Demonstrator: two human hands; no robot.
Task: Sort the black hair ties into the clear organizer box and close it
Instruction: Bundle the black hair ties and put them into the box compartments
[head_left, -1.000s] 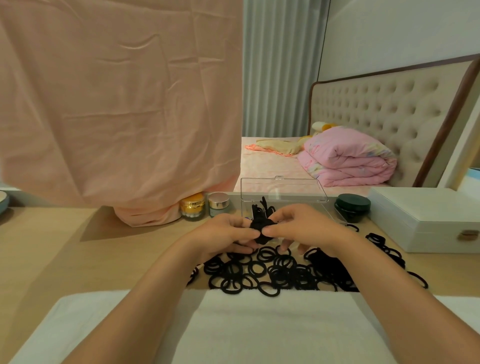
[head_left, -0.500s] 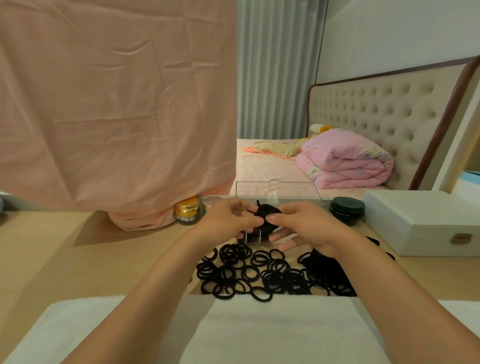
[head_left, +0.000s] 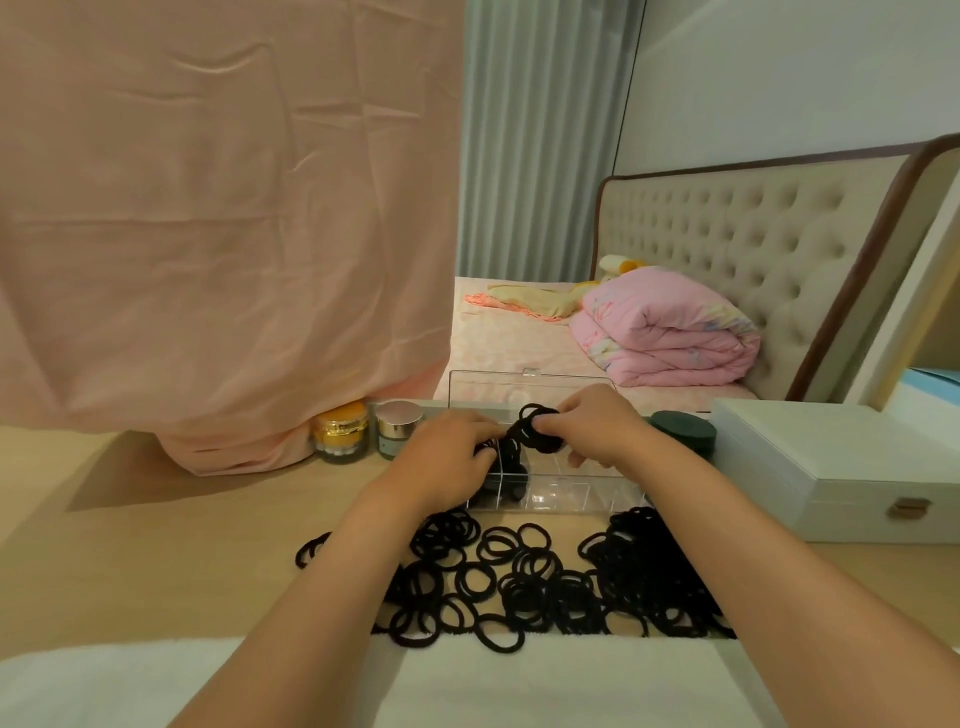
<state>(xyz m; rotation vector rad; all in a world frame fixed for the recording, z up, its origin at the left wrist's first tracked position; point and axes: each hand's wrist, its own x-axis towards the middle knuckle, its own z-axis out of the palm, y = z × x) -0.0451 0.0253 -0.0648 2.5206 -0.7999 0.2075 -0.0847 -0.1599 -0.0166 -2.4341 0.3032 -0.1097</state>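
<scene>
Both hands work over the clear organizer box (head_left: 563, 493), its lid (head_left: 498, 387) standing open. The right hand (head_left: 592, 428) pinches a bunch of black hair ties (head_left: 543, 436) in its fingers, and the left hand (head_left: 447, 460) grips the bunch's lower end above the left compartments. The loose pile (head_left: 545, 577) lies on the table (head_left: 156, 545) just in front of the box.

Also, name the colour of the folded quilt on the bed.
The quilt is mostly pink; head view.

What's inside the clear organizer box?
Black hair ties sit in a left-centre compartment of the organizer box; right compartments look empty. The left hand covers its left end.
</scene>
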